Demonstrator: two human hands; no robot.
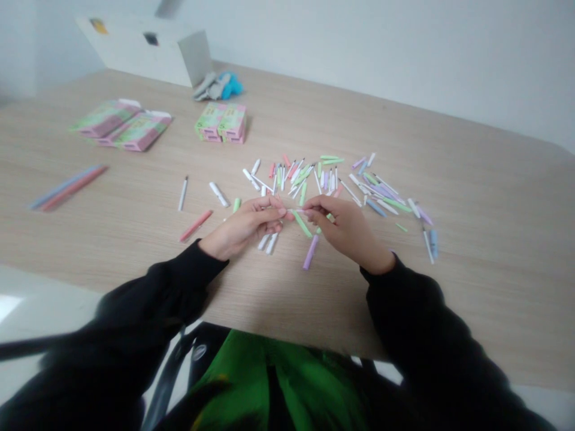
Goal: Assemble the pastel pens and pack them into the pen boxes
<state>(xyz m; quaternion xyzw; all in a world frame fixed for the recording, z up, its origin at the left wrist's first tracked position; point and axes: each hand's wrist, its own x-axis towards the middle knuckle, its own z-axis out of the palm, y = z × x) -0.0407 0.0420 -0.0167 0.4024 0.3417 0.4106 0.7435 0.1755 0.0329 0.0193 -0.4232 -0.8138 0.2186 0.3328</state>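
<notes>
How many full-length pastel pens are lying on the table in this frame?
2: a blue pen and a pink pen, side by side at the far left of the table. The scattered pen pieces could hide another.

Pastel pen parts (303,193) in a loose scatter: white, mint green, lilac, baby blue, pink. Tabletop (404,137) is pale oak with fine wood grain. Beyond the pen parts, pink-and-green printed boxes (220,123); further left, two more (121,124). Left of the pen parts, a blue pen (54,192) and a coral pen (74,189). Nearer the camera, black sleeves (179,281), bright green cloth (269,377).
</notes>
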